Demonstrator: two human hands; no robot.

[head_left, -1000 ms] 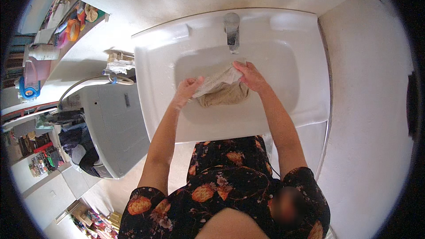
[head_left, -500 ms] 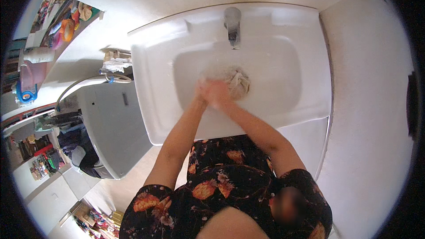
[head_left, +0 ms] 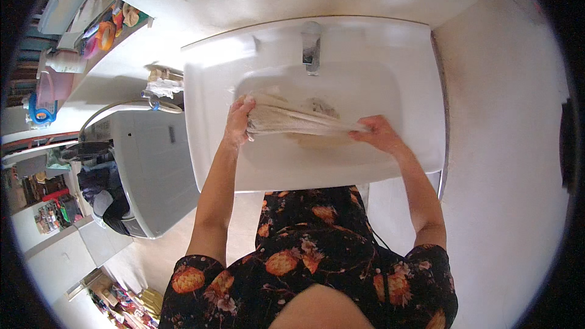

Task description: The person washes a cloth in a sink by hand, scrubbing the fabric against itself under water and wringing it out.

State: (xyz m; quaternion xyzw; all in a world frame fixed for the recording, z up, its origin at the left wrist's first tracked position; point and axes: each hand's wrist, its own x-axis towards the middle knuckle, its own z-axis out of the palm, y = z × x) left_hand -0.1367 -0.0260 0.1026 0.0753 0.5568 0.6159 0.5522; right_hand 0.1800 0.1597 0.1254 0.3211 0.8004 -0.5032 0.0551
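A wet, off-white cloth (head_left: 286,119) stretches sideways above the basin of the white sink (head_left: 292,175). Its broad, bunched end is gripped by my left hand (head_left: 236,123), with the fingers curled round it. At the other side my right hand (head_left: 379,134) pinches the narrow, drawn-out end. Behind the cloth, the dark drain area (head_left: 324,107) partly shows in the basin floor. Brownish water or its shadow lies under the cloth; I cannot tell which.
A metal faucet (head_left: 311,49) stands at the sink's back edge, with no stream visible. Left of the sink is a grey-white washing machine (head_left: 155,167) with dark laundry (head_left: 100,192) at its side. A hose (head_left: 113,109) and a cluttered shelf (head_left: 100,55) are beyond.
My hands were together at the left of the basin, with a whitish cloth lying by the drain. Now they are apart, holding the cloth stretched between them.
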